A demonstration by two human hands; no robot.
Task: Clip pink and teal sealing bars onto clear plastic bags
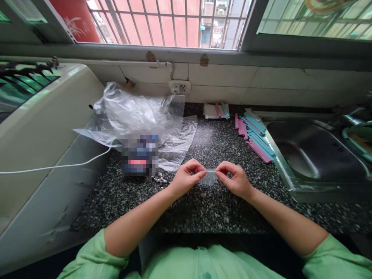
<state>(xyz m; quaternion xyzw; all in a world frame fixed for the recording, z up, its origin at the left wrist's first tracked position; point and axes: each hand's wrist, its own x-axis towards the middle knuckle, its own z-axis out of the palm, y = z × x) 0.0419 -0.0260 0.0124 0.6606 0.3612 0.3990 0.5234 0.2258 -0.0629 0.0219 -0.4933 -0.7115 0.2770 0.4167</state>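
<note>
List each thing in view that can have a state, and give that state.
Small clear bag: pinched along its edge; open or sealed, can't tell.
Left hand: pinching the bag's edge.
Right hand: pinching it too.
Large clear plastic: crumpled on the counter.
Pink strips: piled beside the sink.
Blue strips: piled with the pink ones.
White cable: uncoiled, running left.
Pixelated item: masked; state can't be told.

Plastic bag (209,179), smooth metal sink (315,153)
</note>
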